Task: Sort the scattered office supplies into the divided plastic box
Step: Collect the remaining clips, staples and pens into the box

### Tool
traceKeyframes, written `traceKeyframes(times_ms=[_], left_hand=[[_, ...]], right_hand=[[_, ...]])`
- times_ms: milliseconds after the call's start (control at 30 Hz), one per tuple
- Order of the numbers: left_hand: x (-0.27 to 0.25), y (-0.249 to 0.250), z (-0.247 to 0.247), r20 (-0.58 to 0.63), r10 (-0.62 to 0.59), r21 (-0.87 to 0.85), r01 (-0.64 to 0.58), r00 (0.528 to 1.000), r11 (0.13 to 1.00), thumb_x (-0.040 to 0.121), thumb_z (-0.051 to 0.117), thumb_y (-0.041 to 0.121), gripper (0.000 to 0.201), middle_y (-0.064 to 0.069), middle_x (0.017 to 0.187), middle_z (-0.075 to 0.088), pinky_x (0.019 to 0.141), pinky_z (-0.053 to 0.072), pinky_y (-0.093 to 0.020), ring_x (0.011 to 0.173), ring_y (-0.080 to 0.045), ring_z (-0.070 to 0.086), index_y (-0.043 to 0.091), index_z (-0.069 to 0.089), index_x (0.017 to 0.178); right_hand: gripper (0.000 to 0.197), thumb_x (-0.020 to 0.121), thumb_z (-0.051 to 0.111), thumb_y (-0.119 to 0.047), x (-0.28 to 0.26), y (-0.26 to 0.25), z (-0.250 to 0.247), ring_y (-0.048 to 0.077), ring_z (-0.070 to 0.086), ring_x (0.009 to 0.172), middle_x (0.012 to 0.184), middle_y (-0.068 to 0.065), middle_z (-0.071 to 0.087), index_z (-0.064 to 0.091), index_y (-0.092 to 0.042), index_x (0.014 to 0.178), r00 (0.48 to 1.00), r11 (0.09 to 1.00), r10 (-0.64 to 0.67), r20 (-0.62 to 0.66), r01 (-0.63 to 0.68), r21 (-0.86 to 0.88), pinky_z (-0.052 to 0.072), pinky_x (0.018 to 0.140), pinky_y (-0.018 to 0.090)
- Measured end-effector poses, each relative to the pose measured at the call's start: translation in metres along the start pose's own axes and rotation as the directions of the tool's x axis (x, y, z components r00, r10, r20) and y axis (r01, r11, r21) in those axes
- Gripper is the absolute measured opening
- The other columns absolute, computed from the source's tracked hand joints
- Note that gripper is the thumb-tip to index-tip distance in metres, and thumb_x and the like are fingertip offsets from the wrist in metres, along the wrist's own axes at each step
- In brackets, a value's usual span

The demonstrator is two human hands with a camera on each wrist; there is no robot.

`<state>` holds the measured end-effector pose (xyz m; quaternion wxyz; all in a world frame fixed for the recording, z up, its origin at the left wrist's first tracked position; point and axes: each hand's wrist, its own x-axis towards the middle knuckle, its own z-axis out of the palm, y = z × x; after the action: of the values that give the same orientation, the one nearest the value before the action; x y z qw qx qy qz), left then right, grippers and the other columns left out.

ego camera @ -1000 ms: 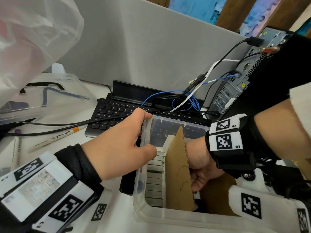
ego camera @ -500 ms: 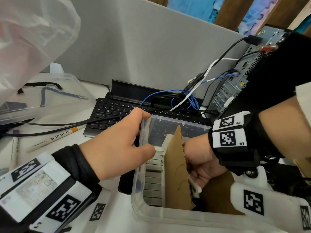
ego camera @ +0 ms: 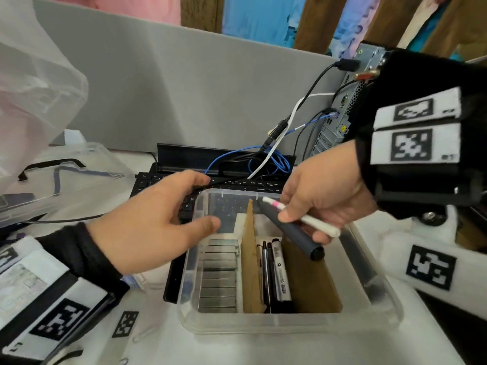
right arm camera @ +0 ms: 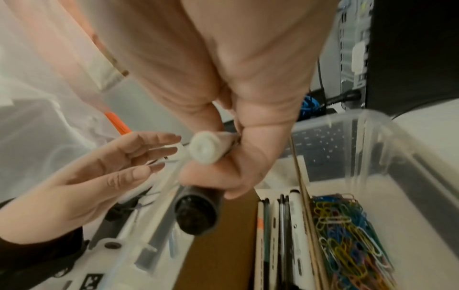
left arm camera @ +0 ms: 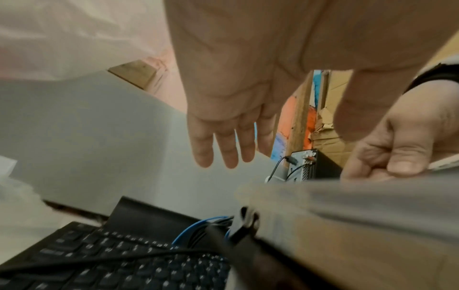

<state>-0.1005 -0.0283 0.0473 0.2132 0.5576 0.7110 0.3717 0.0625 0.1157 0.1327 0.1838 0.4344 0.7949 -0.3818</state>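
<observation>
My right hand (ego camera: 321, 196) grips a dark marker (ego camera: 292, 233) and a white pen (ego camera: 303, 217) above the plastic box (ego camera: 290, 325). My left hand (ego camera: 147, 222) hovers beside the box's left wall, fingers (left arm camera: 224, 145) straight, holding nothing.

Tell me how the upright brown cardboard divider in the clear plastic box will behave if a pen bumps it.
The brown cardboard divider is a thin sheet and already leans slightly, so it would probably flex or tip. It looks merely wedged in the clear plastic box, so it could shift sideways. The coloured paper clips beside it might then spill across.

No legible text, keyboard (ego camera: 168, 184) key legends blurred; wristband tags (ego camera: 411, 147) unreadable
</observation>
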Motion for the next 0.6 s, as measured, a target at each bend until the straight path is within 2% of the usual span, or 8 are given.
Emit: traceKeyframes(times_ms=[67, 133, 200, 267, 367, 433, 500, 600], left_hand=[[-0.001, 0.014, -0.003, -0.057, 0.035, -0.040, -0.037, 0.998, 0.998, 0.068, 0.058, 0.071, 0.057, 0.031, 0.116, 0.056, 0.092, 0.036, -0.005, 0.111, 0.019, 0.047, 0.040, 0.052, 0.115], [0.001, 0.029, -0.003, -0.088, 0.051, -0.186, -0.067, 0.995, 0.980, 0.061, 0.064, 0.064, 0.056, 0.027, 0.111, 0.062, 0.088, 0.045, -0.012, 0.107, 0.012, 0.055, 0.036, 0.057, 0.109], [0.004, 0.042, 0.000, -0.077, 0.038, -0.337, -0.062, 0.996, 0.939, 0.059, 0.070, 0.055, 0.059, 0.017, 0.105, 0.066, 0.081, 0.051, -0.017, 0.098, 0.003, 0.063, 0.032, 0.057, 0.112], [0.009, 0.053, 0.004, 0.020, -0.011, -0.463, 0.019, 1.000, 0.886, 0.051, 0.072, 0.055, 0.074, 0.006, 0.101, 0.067, 0.080, 0.056, -0.029, 0.092, -0.006, 0.068, 0.029, 0.055, 0.119], [0.013, 0.062, 0.008, 0.248, -0.065, -0.572, 0.200, 0.967, 0.795, 0.051, 0.078, 0.042, 0.073, -0.007, 0.098, 0.068, 0.078, 0.057, -0.038, 0.090, -0.019, 0.069, 0.023, 0.054, 0.117], [0.014, 0.064, 0.009, 0.323, -0.043, -0.621, 0.246, 0.945, 0.744, 0.063, 0.081, 0.027, 0.052, -0.011, 0.091, 0.068, 0.074, 0.057, -0.035, 0.089, -0.029, 0.067, 0.013, 0.057, 0.107], [0.014, 0.067, 0.008, 0.338, -0.037, -0.655, 0.263, 0.941, 0.709, 0.071, 0.077, 0.016, 0.024, -0.015, 0.082, 0.064, 0.064, 0.058, -0.029, 0.082, -0.030, 0.066, 0.012, 0.065, 0.092], [0.013, 0.066, 0.006, 0.333, -0.133, -0.645, 0.328, 0.934, 0.691, 0.069, 0.072, 0.013, 0.028, -0.015, 0.083, 0.066, 0.051, 0.056, -0.023, 0.078, -0.026, 0.070, 0.012, 0.062, 0.095]], right_hand=[[0.013, 0.092, 0.051, 0.000, -0.013, -0.001, -0.009, 0.012, 0.049, 0.033, 0.050, 0.009, 0.054, 0.055, 0.002, 0.080, 0.999, 0.992, 0.026, 0.023, -0.028, 0.122, 0.041, 0.034, 0.018], [0.006, 0.094, 0.051, -0.005, -0.025, -0.007, -0.010, 0.013, 0.054, 0.041, 0.068, 0.011, 0.055, 0.055, -0.001, 0.092, 1.000, 0.980, 0.021, 0.015, -0.024, 0.196, 0.047, 0.039, 0.021], [0.005, 0.096, 0.049, -0.007, -0.026, -0.011, -0.008, 0.011, 0.056, 0.045, 0.072, 0.009, 0.054, 0.053, -0.003, 0.095, 0.999, 0.962, -0.031, -0.029, 0.037, 0.270, 0.050, 0.041, 0.022], [0.006, 0.098, 0.046, -0.008, -0.024, -0.015, -0.005, 0.012, 0.060, 0.054, 0.073, 0.007, 0.057, 0.051, -0.004, 0.099, 0.994, 0.932, -0.094, -0.052, 0.106, 0.348, 0.054, 0.046, 0.023], [0.007, 0.098, 0.045, -0.005, -0.022, -0.024, 0.005, 0.021, 0.061, 0.072, 0.087, 0.011, 0.058, 0.051, -0.004, 0.101, 0.982, 0.852, -0.189, -0.009, 0.169, 0.495, 0.056, 0.050, 0.028], [0.010, 0.097, 0.046, -0.004, -0.021, -0.030, 0.013, 0.027, 0.059, 0.076, 0.094, 0.016, 0.056, 0.051, -0.002, 0.105, 0.971, 0.805, -0.235, 0.035, 0.175, 0.568, 0.057, 0.052, 0.036], [0.010, 0.096, 0.049, -0.006, -0.014, -0.033, 0.013, 0.034, 0.061, 0.079, 0.095, 0.020, 0.059, 0.055, -0.001, 0.101, 0.975, 0.812, -0.217, 0.041, 0.157, 0.562, 0.058, 0.062, 0.043], [0.013, 0.092, 0.059, -0.013, -0.005, -0.038, 0.012, 0.047, 0.062, 0.100, 0.097, 0.025, 0.064, 0.060, -0.005, 0.083, 0.990, 0.835, -0.090, -0.108, 0.135, 0.533, 0.051, 0.087, 0.058]])
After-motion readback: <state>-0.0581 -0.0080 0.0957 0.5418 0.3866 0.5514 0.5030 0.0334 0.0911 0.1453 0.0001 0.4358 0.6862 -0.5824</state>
